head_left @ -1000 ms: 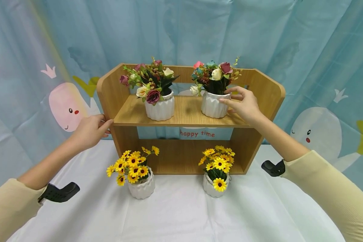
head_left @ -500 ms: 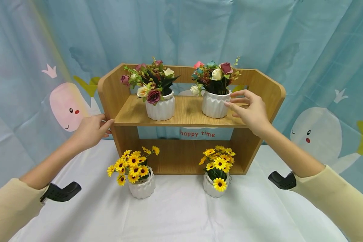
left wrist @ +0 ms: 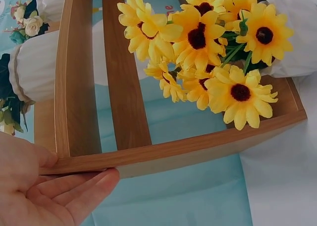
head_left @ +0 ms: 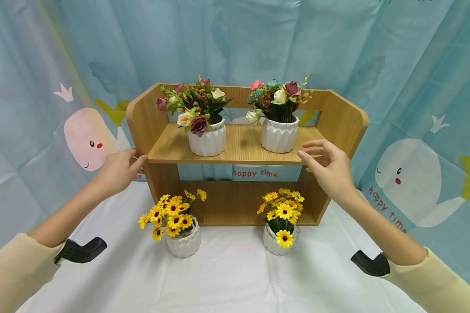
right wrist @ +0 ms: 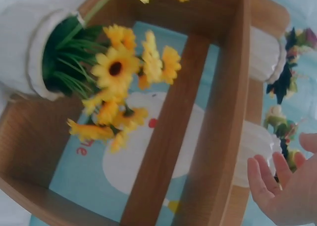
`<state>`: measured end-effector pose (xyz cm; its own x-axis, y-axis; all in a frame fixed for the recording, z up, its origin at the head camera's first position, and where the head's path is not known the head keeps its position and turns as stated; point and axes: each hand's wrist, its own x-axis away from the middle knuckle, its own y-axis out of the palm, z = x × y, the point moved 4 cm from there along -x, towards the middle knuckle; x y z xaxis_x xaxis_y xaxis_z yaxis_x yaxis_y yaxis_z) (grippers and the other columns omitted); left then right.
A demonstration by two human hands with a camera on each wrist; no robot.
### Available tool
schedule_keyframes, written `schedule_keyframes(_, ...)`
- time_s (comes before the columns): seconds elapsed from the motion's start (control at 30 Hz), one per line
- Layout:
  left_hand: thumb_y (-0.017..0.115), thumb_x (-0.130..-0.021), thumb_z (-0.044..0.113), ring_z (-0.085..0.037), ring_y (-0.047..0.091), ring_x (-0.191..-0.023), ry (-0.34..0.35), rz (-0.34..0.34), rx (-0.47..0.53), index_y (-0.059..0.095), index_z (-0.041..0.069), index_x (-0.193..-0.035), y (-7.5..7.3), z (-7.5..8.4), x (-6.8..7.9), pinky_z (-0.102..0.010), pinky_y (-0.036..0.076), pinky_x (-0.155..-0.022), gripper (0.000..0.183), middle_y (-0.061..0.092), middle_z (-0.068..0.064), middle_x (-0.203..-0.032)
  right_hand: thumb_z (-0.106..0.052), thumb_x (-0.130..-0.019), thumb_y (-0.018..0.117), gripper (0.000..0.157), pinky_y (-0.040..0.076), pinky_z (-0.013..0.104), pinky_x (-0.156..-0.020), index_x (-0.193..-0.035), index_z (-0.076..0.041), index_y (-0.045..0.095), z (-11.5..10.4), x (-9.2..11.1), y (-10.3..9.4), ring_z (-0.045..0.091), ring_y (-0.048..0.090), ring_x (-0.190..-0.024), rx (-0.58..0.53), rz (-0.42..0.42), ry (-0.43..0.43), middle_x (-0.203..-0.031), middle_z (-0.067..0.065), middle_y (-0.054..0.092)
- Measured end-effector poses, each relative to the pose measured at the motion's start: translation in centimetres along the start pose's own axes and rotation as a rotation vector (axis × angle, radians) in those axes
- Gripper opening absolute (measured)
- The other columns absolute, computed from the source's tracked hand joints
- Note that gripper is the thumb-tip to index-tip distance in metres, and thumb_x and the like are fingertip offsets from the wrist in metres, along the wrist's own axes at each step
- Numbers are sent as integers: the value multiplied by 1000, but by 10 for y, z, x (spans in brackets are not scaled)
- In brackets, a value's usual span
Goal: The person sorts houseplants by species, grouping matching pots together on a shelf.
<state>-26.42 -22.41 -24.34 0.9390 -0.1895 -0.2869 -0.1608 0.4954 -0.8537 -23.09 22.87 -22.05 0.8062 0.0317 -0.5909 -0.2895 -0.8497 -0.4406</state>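
A two-tier wooden shelf (head_left: pixel 235 155) stands upright, with two white pots of artificial roses on its upper board: a left rose pot (head_left: pixel 207 138) and a right rose pot (head_left: pixel 279 135). My left hand (head_left: pixel 119 169) pinches the shelf's left side panel, thumb on the front edge and fingers along the outer face, as the left wrist view also shows. My right hand (head_left: pixel 329 169), fingers loosely bent and holding nothing, hovers by the upper board's front edge, right of and below the right rose pot. In the right wrist view that hand (right wrist: pixel 290 189) overlaps the pot's surroundings.
Two white pots of yellow sunflowers, a left one (head_left: pixel 184 241) and a right one (head_left: pixel 276 243), stand on the white tablecloth (head_left: pixel 227 282) before the lower tier. A blue printed curtain (head_left: pixel 250 39) hangs behind the shelf.
My right hand has let go of the right rose pot and moved back, right and down, away from it. My left hand keeps its hold on the side panel.
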Motion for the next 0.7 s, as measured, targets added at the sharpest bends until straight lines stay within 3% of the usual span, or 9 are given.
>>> schedule_keyframes(0.47,44,-108,26,-36,72,-76,-25,-11,19,53,-17,-119,1,-1,0,-43,61,-66,45,67,-34,-101,-11,-95,69,21,52,9,-77,-112,0,66,36,51,6,-5,64,-86,59,91,-20,-101,11,72)
schedule_keyframes(0.7,44,-108,26,-35,72,-76,-26,-14,20,53,-17,-119,1,-1,0,-43,61,-67,45,68,-33,-100,-4,-92,72,16,52,9,-73,-106,1,68,56,73,12,-7,63,-83,98,111,-51,-96,10,74)
